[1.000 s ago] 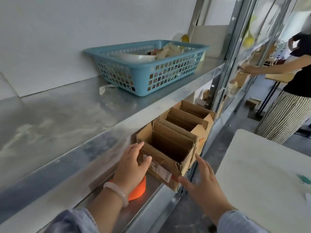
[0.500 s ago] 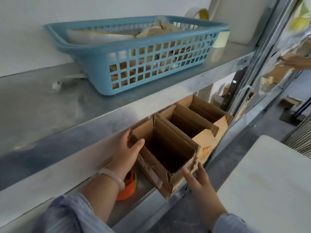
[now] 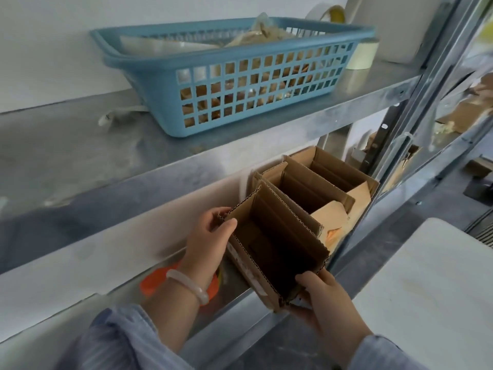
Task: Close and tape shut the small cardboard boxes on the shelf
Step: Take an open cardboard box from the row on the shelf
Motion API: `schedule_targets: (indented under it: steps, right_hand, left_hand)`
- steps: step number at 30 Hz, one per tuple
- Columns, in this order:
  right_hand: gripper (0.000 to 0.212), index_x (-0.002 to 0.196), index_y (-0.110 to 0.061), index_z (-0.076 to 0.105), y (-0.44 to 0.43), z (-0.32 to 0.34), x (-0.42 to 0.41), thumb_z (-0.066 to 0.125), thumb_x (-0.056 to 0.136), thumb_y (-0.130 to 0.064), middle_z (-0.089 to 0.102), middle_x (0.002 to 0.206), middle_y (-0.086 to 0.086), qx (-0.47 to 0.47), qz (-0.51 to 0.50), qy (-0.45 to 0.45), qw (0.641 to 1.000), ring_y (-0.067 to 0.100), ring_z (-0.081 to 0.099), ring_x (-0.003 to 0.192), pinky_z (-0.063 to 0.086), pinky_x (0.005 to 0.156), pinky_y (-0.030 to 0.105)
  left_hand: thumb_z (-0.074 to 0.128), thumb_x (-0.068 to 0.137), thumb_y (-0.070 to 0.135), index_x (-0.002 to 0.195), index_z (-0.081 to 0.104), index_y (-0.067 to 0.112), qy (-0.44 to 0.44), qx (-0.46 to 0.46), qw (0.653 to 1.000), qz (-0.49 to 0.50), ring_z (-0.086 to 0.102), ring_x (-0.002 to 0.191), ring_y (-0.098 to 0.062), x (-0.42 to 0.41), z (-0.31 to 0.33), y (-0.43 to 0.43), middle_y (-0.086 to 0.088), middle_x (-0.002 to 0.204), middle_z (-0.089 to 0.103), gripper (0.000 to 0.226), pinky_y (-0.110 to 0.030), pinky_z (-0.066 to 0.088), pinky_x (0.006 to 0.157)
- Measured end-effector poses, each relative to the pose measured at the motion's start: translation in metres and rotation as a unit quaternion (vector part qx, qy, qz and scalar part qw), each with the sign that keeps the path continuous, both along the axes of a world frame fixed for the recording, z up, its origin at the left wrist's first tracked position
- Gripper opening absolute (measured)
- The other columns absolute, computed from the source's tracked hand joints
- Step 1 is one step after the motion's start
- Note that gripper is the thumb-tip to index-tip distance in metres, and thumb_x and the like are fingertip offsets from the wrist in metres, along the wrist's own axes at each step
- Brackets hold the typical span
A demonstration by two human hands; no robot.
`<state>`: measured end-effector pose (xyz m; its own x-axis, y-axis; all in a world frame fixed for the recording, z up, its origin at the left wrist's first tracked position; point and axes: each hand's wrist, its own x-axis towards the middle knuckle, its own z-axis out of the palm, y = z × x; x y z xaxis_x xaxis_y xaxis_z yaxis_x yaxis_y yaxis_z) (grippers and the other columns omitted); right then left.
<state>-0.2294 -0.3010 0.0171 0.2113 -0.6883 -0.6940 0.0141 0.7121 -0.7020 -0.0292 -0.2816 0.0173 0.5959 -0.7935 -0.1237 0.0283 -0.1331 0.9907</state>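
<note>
Right hand (image 3: 329, 303) nearest, pale blue sleeve at the wrist; fingers and thumb curled round the near corner of the nearest cardboard box (image 3: 288, 236), holding it. Left hand (image 3: 210, 244) on the box's far-left side; thumb lies over the raw edge of the upright flap and the fingers are tucked behind it, so the flap is pinched. Pale bracelet (image 3: 186, 285) on the left wrist; an orange object (image 3: 152, 283) lies on the shelf beneath that wrist, mostly hidden, so what it is cannot be told.

The box sits on the lower shelf (image 3: 234, 303) at the front edge, tilted, its near corner jutting past the metal lip; top open, flaps standing, inside dark. A white label runs along its outer left wall. Just behind it, touching in a row, a second open box (image 3: 306, 188) and a third open box (image 3: 336, 169), both with flaps up.

White table (image 3: 426, 289) to the right, apart from the rack.

Upper shelf (image 3: 106, 161) above, bare metal; blue basket (image 3: 240, 84) on it holding brownish and white things, blurred; a roll of tape (image 3: 362, 56) just beside the basket's far end.
</note>
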Motion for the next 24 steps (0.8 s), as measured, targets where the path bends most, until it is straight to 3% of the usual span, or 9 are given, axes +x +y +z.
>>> schedule_targets:
  steps: [4, 10, 11, 14, 16, 18, 19, 22, 24]
  right_hand:
    - [0.042, 0.138, -0.025, 0.044, 0.012, 0.017, -0.011, 0.054, 0.099, -0.012, 0.060, 0.123, 0.005, -0.048, 0.035, 0.017, 0.998, 0.031, 0.065, 0.106, 0.062, 0.068, 0.036]
    - [0.043, 0.137, -0.027, 0.048, 0.024, 0.051, -0.035, 0.056, 0.097, -0.014, 0.063, 0.122, 0.002, -0.174, 0.112, 0.012, 0.978, 0.028, 0.064, 0.109, 0.057, 0.090, 0.044]
    - [0.042, 0.137, -0.028, 0.048, 0.025, 0.056, -0.038, 0.056, 0.097, -0.016, 0.063, 0.123, 0.003, -0.195, 0.128, 0.012, 0.972, 0.029, 0.063, 0.110, 0.055, 0.094, 0.046]
    - [0.032, 0.128, -0.032, 0.053, 0.028, 0.074, -0.041, 0.055, 0.097, -0.023, 0.065, 0.119, 0.002, -0.248, 0.157, 0.000, 0.956, 0.027, 0.063, 0.108, 0.052, 0.098, 0.043]
    - [0.027, 0.123, -0.035, 0.051, 0.033, 0.084, -0.039, 0.055, 0.097, -0.027, 0.065, 0.116, 0.000, -0.277, 0.176, -0.015, 0.944, 0.026, 0.063, 0.107, 0.052, 0.097, 0.044]
    - [0.023, 0.118, -0.035, 0.047, 0.040, 0.092, -0.031, 0.054, 0.097, -0.028, 0.064, 0.112, -0.002, -0.294, 0.187, -0.029, 0.937, 0.023, 0.063, 0.104, 0.056, 0.087, 0.040]
    - [0.018, 0.112, -0.034, 0.047, 0.045, 0.094, -0.026, 0.053, 0.097, -0.029, 0.064, 0.109, -0.002, -0.302, 0.192, -0.032, 0.933, 0.020, 0.063, 0.100, 0.057, 0.078, 0.033]
    - [0.007, 0.102, -0.030, 0.047, 0.062, 0.099, -0.007, 0.052, 0.097, -0.029, 0.064, 0.101, -0.004, -0.327, 0.225, -0.035, 0.917, 0.009, 0.063, 0.086, 0.050, 0.052, 0.012]
    - [0.009, 0.104, -0.031, 0.048, 0.078, 0.100, 0.015, 0.052, 0.097, -0.030, 0.065, 0.100, -0.006, -0.336, 0.256, -0.041, 0.905, 0.006, 0.065, 0.082, 0.049, 0.049, 0.010]
  left_hand:
    - [0.061, 0.093, 0.018, 0.104, 0.067, 0.027, 0.030, -0.022, 0.999, 0.019, 0.070, 0.089, -0.009, -0.009, 0.015, 0.021, 0.004, 0.094, 0.073, 0.017, -0.025, 0.053, 0.074]
    - [0.058, 0.094, 0.023, 0.099, 0.072, 0.029, 0.000, -0.060, 0.995, 0.080, 0.069, 0.097, -0.017, -0.030, 0.041, 0.066, 0.009, 0.091, 0.074, 0.016, -0.045, 0.055, 0.089]
    - [0.057, 0.095, 0.023, 0.096, 0.074, 0.034, -0.009, -0.068, 0.994, 0.084, 0.069, 0.095, -0.014, -0.034, 0.045, 0.074, 0.010, 0.091, 0.074, 0.020, -0.043, 0.055, 0.087]
    - [0.054, 0.097, 0.013, 0.078, 0.073, 0.039, -0.039, -0.089, 0.986, 0.136, 0.067, 0.077, 0.006, -0.043, 0.059, 0.101, 0.026, 0.078, 0.071, 0.038, -0.016, 0.052, 0.068]
    - [0.057, 0.095, 0.014, 0.085, 0.074, 0.040, -0.047, -0.094, 0.978, 0.180, 0.067, 0.083, 0.004, -0.043, 0.063, 0.120, 0.022, 0.088, 0.073, 0.034, -0.021, 0.054, 0.076]
    - [0.059, 0.095, 0.016, 0.098, 0.074, 0.037, -0.051, -0.096, 0.971, 0.213, 0.067, 0.093, -0.003, -0.038, 0.066, 0.141, 0.014, 0.102, 0.073, 0.026, -0.036, 0.053, 0.092]
    - [0.059, 0.095, 0.015, 0.099, 0.073, 0.036, -0.048, -0.102, 0.967, 0.227, 0.067, 0.091, -0.002, -0.035, 0.066, 0.153, 0.014, 0.100, 0.073, 0.026, -0.037, 0.053, 0.093]
    - [0.055, 0.096, 0.012, 0.095, 0.069, 0.032, -0.025, -0.123, 0.957, 0.260, 0.066, 0.077, 0.007, -0.026, 0.077, 0.186, 0.025, 0.082, 0.072, 0.025, -0.031, 0.053, 0.084]
    - [0.053, 0.098, 0.012, 0.092, 0.067, 0.031, -0.022, -0.126, 0.948, 0.291, 0.065, 0.071, 0.010, -0.015, 0.083, 0.216, 0.027, 0.076, 0.070, 0.024, -0.029, 0.052, 0.079]
